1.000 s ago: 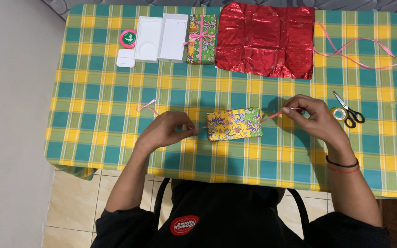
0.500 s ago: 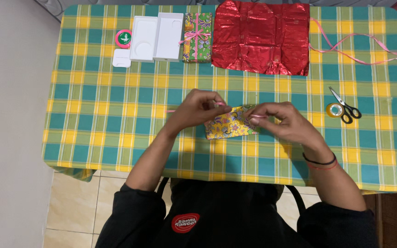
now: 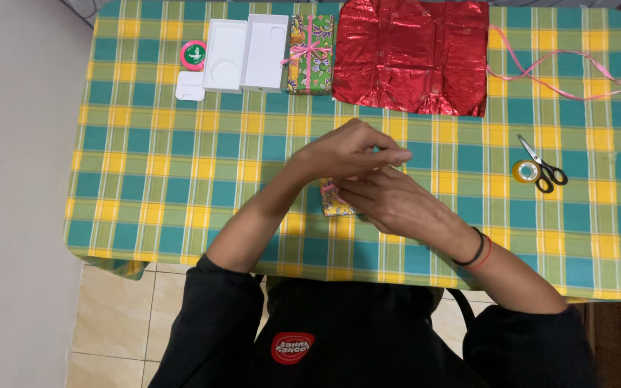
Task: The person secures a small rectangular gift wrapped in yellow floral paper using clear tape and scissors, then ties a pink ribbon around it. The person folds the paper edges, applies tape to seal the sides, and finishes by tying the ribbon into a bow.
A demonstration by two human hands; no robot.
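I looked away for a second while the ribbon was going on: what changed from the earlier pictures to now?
Both hands came in from the parcel's two sides and now cross above it: left hand over right hand, hiding most of the yellow floral parcel. Only a bit of pink ribbon shows. Scissors and red foil stayed put.

My arms and torso, seen from above.
Black long sleeves pushed up past my elbows; black top with a red oval badge on my chest; thin black and red bands round my right wrist.
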